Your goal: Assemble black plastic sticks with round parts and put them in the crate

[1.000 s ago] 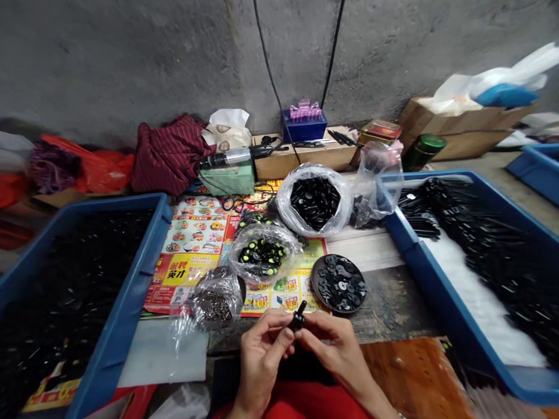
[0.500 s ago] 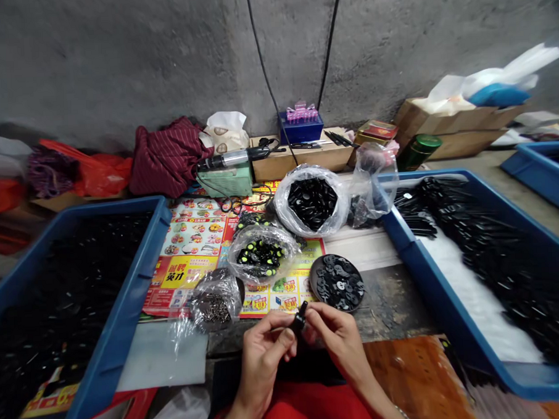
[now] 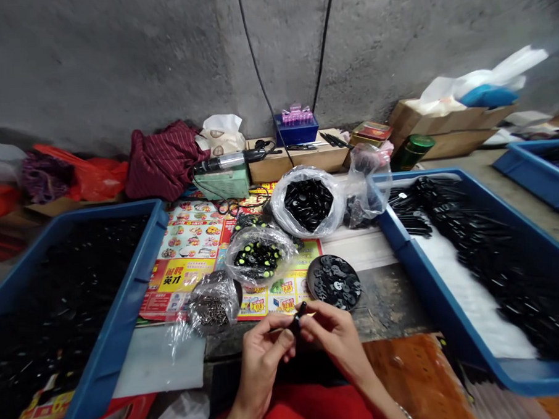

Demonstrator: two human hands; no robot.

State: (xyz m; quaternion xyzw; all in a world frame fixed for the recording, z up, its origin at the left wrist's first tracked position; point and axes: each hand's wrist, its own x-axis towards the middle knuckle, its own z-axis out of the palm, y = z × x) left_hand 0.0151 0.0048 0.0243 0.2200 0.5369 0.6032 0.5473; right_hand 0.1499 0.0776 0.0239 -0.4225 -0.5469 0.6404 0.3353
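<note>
Close to my body, my left hand [image 3: 270, 346] pinches a small black plastic part [image 3: 302, 309] between thumb and fingers. From the other side my right hand [image 3: 330, 334] closes its fingertips on the same part, whose narrow tip points up and away from me. The part's lower end is hidden by my fingers. Just beyond my right hand stands a round black dish [image 3: 334, 282] of flat dark pieces. A plastic bag of black parts with yellow-green dots [image 3: 258, 260] lies past my left hand, with a bag of small metal screws [image 3: 213, 310] to its left.
Blue bins of black parts flank the bench, a left bin [image 3: 158, 218] and a right bin [image 3: 404, 244]. Farther back sits a bag of black oval pieces [image 3: 308, 203]. An electric screwdriver [image 3: 226, 161] rests on a green box [image 3: 225, 182] near the wall.
My right fingertips have moved in closer around the black part and now cover more of it. My left hand keeps its hold. The whole view has shifted slightly.
</note>
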